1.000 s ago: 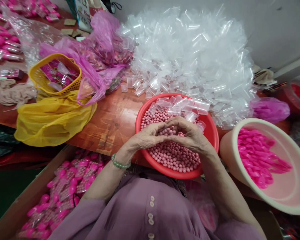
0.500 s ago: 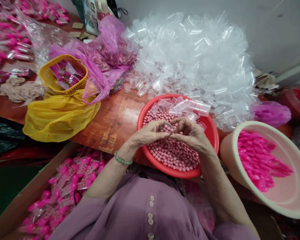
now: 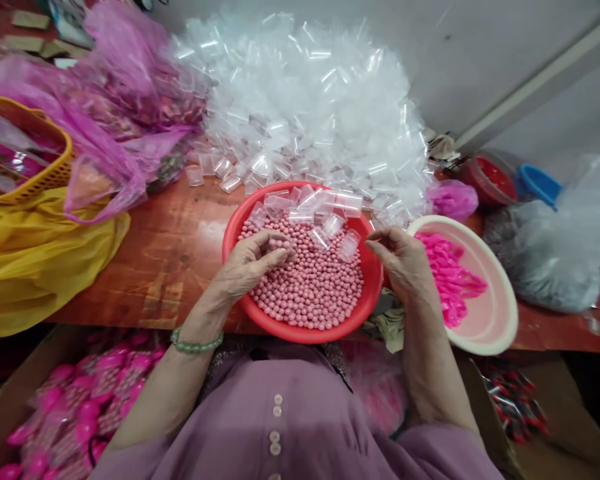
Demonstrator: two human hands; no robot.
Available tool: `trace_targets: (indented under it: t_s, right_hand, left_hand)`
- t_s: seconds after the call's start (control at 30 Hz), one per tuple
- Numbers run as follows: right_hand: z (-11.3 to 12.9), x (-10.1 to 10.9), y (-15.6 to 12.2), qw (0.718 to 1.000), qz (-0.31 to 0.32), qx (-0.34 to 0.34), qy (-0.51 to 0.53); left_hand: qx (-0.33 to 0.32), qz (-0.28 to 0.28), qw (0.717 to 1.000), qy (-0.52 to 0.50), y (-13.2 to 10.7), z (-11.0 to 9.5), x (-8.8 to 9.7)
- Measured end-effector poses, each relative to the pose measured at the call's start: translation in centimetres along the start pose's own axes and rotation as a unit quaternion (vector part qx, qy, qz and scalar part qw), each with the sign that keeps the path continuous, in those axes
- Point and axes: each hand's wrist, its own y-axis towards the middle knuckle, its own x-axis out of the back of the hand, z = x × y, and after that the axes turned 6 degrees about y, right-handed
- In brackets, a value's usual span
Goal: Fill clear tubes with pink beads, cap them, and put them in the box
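My left hand (image 3: 257,263) is curled over the left part of a red basin (image 3: 310,336) full of pink beads (image 3: 315,287). Between its thumb and fingers sits a small clear plastic tube (image 3: 286,249), mostly hidden, with what look like beads in it. At the basin's right rim is my right hand (image 3: 405,260); its thumb and forefinger are slightly apart, and nothing shows between them. Loose clear tubes (image 3: 301,212) lie on the beads at the far side of the basin. Close beside my right hand stands a cream bowl (image 3: 500,303) with bright pink plastic pieces (image 3: 450,277).
Behind the basin rises a large heap of clear tubes (image 3: 310,100). To the left are a purple bag (image 3: 125,60), a yellow basket (image 3: 45,170) and a yellow bag (image 3: 45,260). Pink filled items (image 3: 85,400) lie in a box below. A grey-white bag (image 3: 555,253) stands right.
My hands have parted: the right one has moved away to the basin's right rim, while the left stays over the beads. The view has turned to the right.
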Motion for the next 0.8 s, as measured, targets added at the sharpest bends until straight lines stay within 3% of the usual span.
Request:
trace_targets:
  t_s: [0.13, 0.23, 0.37, 0.5, 0.57, 0.63, 0.7, 0.8]
  right_hand:
    - [0.5, -1.2, -0.4, 0.986, 0.088, 0.031, -0.138]
    - [0.8, -2.4, -0.3, 0.972, 0.12, 0.049, -0.196]
    - [1.0, -2.3, 0.0, 0.985, 0.108, 0.048, -0.122]
    - [0.8, 1.1, -1.3, 0.999, -0.028, 0.007, -0.024]
    - [0.0, 3.6, -2.6, 0.992, -0.117, -0.028, -0.03]
    - [-1.4, 6.0, -4.2, 0.984, -0.162, -0.058, -0.052]
    - [-3.3, 7.9, -5.5, 0.98, -0.147, -0.081, -0.104]
    - [-7.0, 9.9, -6.5, 0.96, -0.056, -0.159, -0.223]
  left_hand:
    - [-0.005, -0.024, 1.0, 0.012, 0.1, 0.1, -0.2]
    - [-0.003, -0.025, 1.0, 0.01, 0.2, 0.1, -0.1]
    - [0.007, -0.026, 1.0, 0.016, 0.2, -0.2, -0.1]
    - [0.016, -0.036, 0.999, 0.032, -0.1, -0.3, -0.1]
    - [0.014, -0.036, 0.998, 0.046, -0.1, -0.2, 0.0]
    - [0.012, -0.036, 0.997, 0.062, -0.1, -0.1, 0.1]
    - [0.018, -0.04, 0.996, 0.072, -0.2, -0.1, 0.2]
    - [0.045, -0.055, 0.994, 0.078, -0.3, -0.3, 0.2]
